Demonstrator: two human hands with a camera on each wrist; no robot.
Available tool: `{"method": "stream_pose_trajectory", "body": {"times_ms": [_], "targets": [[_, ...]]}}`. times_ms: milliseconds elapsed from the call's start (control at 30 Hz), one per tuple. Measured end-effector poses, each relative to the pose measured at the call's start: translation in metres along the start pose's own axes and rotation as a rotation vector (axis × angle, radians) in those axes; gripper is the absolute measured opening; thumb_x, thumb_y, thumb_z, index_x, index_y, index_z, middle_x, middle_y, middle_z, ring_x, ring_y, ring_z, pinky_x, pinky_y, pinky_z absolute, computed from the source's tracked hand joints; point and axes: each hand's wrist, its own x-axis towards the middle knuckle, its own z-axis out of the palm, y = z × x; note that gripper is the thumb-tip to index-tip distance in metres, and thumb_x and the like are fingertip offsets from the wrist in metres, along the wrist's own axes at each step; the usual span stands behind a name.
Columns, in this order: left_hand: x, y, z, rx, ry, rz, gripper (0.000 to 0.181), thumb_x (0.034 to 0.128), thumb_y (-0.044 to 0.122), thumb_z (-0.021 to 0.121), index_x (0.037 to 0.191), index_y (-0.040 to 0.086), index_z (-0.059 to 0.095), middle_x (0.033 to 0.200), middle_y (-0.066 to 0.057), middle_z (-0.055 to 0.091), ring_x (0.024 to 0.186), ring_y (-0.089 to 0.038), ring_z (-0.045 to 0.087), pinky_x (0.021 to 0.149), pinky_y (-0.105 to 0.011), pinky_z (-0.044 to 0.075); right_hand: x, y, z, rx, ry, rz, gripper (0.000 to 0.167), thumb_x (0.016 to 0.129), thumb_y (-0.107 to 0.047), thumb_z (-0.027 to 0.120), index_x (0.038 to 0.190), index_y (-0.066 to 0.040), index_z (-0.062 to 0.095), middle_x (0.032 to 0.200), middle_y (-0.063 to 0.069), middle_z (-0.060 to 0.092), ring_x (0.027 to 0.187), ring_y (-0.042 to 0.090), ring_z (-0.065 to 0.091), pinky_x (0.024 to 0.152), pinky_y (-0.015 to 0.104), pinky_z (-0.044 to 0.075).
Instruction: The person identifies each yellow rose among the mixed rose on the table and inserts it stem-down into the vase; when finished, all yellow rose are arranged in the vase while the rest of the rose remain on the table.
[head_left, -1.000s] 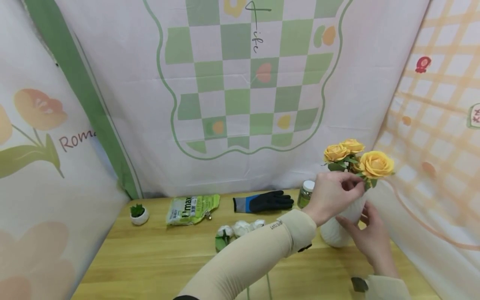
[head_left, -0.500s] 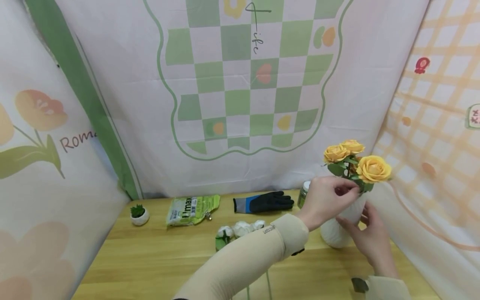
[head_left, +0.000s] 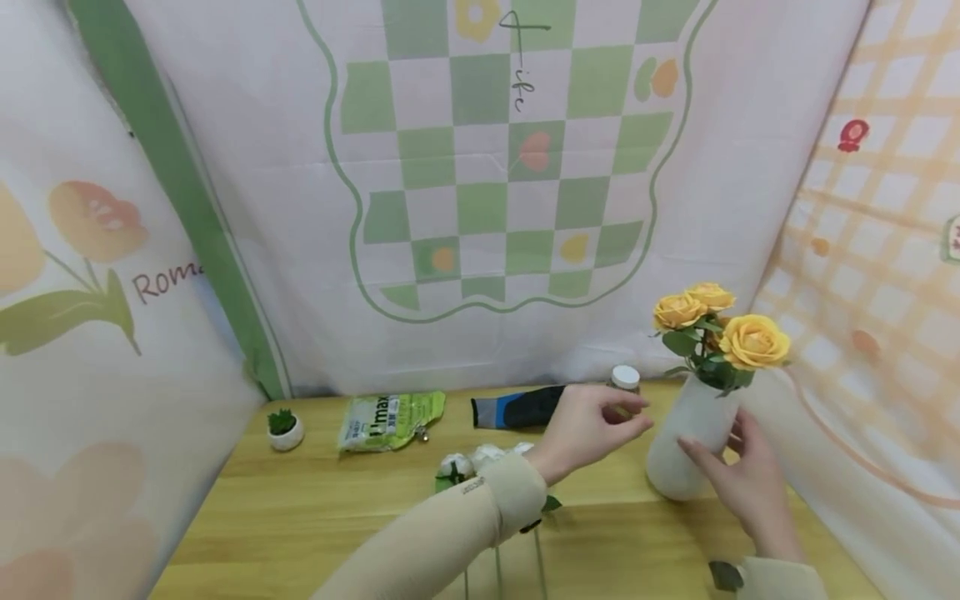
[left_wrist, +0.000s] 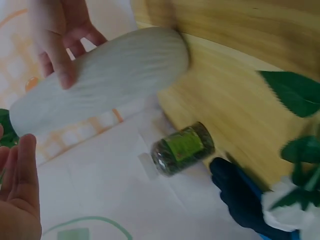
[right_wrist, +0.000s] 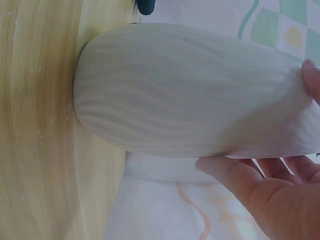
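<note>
A white ribbed vase [head_left: 692,437] stands upright on the wooden table [head_left: 360,517] at the right. Yellow roses [head_left: 755,342] with green leaves rise from its mouth. My right hand [head_left: 753,483] grips the vase from the right side, thumb on the near face and fingers partly hidden behind it. Left of the vase and apart from it, my left hand [head_left: 592,427] hangs in the air with fingers extended and nothing visible between them. White flowers [head_left: 487,456] with long green stems lie on the table, partly covered by my left forearm.
A lidded glass jar [left_wrist: 182,149] with a green label stands by the back wall. Next to it lies a black and blue glove [head_left: 525,408]. Farther left are a green and white packet [head_left: 390,422] and a small potted plant [head_left: 285,431]. Printed cloth walls enclose the table.
My left hand has let go at the yellow roses' leaves and moved left and down, away from the vase. My right hand stays on the vase.
</note>
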Motion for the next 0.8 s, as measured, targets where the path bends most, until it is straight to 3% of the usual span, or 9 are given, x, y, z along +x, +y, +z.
{"method": "stream_pose_trajectory", "body": {"times_ms": [200,300,500,567,633,733,800], "targets": [[-0.033,-0.018,-0.026,-0.108,-0.084,-0.141,0.044,0.0954,0.032,0.087,0.137,0.022,0.075,0.126,0.011,0.076,0.091,0.012,0.069,0.076,-0.009,0.057,0.000,-0.003,0.000,0.002,-0.007,0.017,0.099,0.096,-0.038,0.085,0.167,0.003,0.027,0.154,0.040,0.045,0.131,0.062,0.051,0.071,0.004,0.039],[-0.053,-0.027,-0.042,-0.119,-0.130,-0.209,0.059,0.0924,0.037,0.089,0.146,0.026,0.068,0.134,0.010,0.072,0.101,0.003,0.071,0.083,-0.013,0.058,0.001,-0.002,-0.001,0.006,-0.007,0.017,0.098,0.097,-0.036,0.085,0.166,0.003,0.028,0.153,0.041,0.045,0.131,0.062,0.051,0.071,0.003,0.039],[-0.093,-0.045,-0.074,-0.098,-0.159,-0.340,0.077,0.0889,0.050,0.089,0.157,0.033,0.057,0.150,0.008,0.064,0.120,-0.015,0.071,0.099,-0.036,0.061,0.006,0.003,-0.005,0.002,-0.008,0.015,0.098,0.097,-0.037,0.084,0.166,0.003,0.027,0.154,0.040,0.045,0.132,0.061,0.051,0.072,0.006,0.042],[-0.105,-0.051,-0.084,-0.093,-0.148,-0.366,0.082,0.0875,0.052,0.089,0.159,0.032,0.054,0.154,0.006,0.060,0.128,-0.023,0.067,0.105,-0.043,0.059,0.007,0.004,-0.006,0.010,-0.007,0.016,0.098,0.097,-0.037,0.084,0.166,0.004,0.027,0.155,0.040,0.043,0.133,0.062,0.050,0.082,0.019,0.056],[-0.116,-0.056,-0.095,-0.055,-0.140,-0.384,0.087,0.0865,0.053,0.090,0.161,0.030,0.052,0.160,0.002,0.055,0.139,-0.028,0.060,0.113,-0.051,0.052,0.007,0.005,-0.006,0.009,-0.007,0.018,0.099,0.097,-0.038,0.084,0.166,0.003,0.027,0.157,0.038,0.043,0.134,0.062,0.050,0.092,0.041,0.061],[-0.131,-0.060,-0.112,0.038,-0.152,-0.411,0.095,0.0856,0.058,0.088,0.165,0.030,0.045,0.167,-0.001,0.046,0.151,-0.032,0.046,0.120,-0.061,0.042,0.007,0.006,-0.007,0.024,-0.013,0.025,0.099,0.099,-0.038,0.082,0.167,0.003,0.024,0.160,0.038,0.039,0.136,0.063,0.047,0.100,0.075,0.049],[-0.141,-0.062,-0.122,0.118,-0.182,-0.426,0.101,0.0851,0.064,0.086,0.168,0.031,0.039,0.173,-0.003,0.036,0.157,-0.036,0.034,0.122,-0.066,0.035,0.008,0.008,-0.008,0.023,-0.013,0.021,0.099,0.099,-0.038,0.082,0.168,0.002,0.024,0.161,0.037,0.038,0.137,0.063,0.046,0.100,0.073,0.050]]}}
